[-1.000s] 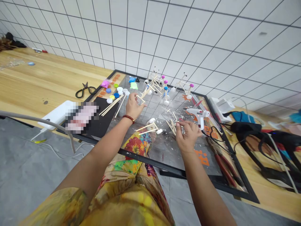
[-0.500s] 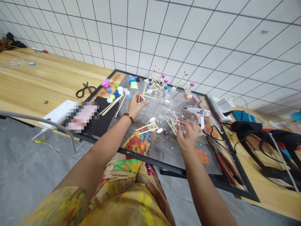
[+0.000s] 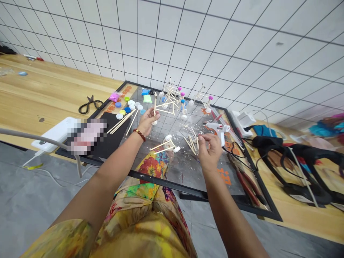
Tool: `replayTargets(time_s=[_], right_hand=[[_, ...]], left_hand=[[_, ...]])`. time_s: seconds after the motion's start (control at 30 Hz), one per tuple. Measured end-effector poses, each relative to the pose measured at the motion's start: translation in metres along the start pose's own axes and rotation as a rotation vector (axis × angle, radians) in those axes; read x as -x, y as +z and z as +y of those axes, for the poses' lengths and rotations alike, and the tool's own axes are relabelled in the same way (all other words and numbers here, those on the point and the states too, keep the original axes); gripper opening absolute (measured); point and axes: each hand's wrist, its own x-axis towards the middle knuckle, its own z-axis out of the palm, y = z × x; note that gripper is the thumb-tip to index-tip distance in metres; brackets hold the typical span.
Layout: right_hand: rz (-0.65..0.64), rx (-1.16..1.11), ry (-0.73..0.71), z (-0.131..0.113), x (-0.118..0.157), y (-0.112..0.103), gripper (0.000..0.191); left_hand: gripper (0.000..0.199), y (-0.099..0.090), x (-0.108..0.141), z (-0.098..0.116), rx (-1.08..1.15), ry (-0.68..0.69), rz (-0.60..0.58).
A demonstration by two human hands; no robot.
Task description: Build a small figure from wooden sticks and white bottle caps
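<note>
My left hand (image 3: pixel 147 123) is closed on a wooden stick frame (image 3: pixel 155 104), its upright stick dark at the top and a white bottle cap near the fingers. My right hand (image 3: pixel 210 148) pinches a short wooden stick (image 3: pixel 198 142) between thumb and fingertips, right beside a small pile of cut sticks (image 3: pixel 190 144). Between the hands lies another stick piece (image 3: pixel 162 146) with white caps on it. Behind stand stick structures (image 3: pixel 172 95) with coloured clay balls and caps. A white glue gun (image 3: pixel 219 129) rests just beyond my right hand.
Loose bottle caps (image 3: pixel 127 109), long sticks (image 3: pixel 120 122) and black scissors (image 3: pixel 90 104) lie left. Red-handled pliers (image 3: pixel 247 188) lie near the right edge of the glass panel, by the glue gun cord. A white power strip (image 3: pixel 55 134) and black straps (image 3: pixel 295 161) flank the panel.
The view has shifted, so everything sits further left. In my left hand the frame has turned, and its upright stick now shows above the fingers. My right hand remains by the pile.
</note>
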Motion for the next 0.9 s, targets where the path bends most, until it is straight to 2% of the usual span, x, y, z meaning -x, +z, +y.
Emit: replayTargets(time_s=[0.13, 0.27, 0.37, 0.47, 0.63, 0.8, 0.9], right_hand=[[0.058, -0.191, 0.096, -0.007, -0.035, 0.018, 0.027], [-0.066, -0.339, 0.211, -0.010, -0.057, 0.053, 0.029], [-0.142, -0.393, 0.188, -0.012, -0.055, 0.072, 0.030], [-0.129, -0.412, 0.167, -0.010, -0.043, 0.074, 0.030], [-0.125, -0.372, 0.244, -0.002, -0.024, 0.064, 0.033], [-0.193, -0.382, 0.205, -0.004, -0.017, 0.067, 0.034], [-0.193, -0.402, 0.235, -0.005, -0.016, 0.068, 0.036]], left_hand=[[0.049, 0.004, 0.006, 0.006, 0.234, -0.107, 0.050], [0.050, 0.007, 0.013, 0.017, 0.330, -0.163, 0.070], [0.049, 0.008, 0.016, 0.021, 0.340, -0.175, 0.049], [0.043, 0.008, 0.015, 0.019, 0.340, -0.211, 0.042], [0.036, 0.009, 0.013, 0.014, 0.320, -0.267, 0.079], [0.034, 0.010, 0.014, 0.017, 0.314, -0.282, 0.081], [0.032, 0.011, 0.014, 0.019, 0.319, -0.288, 0.090]])
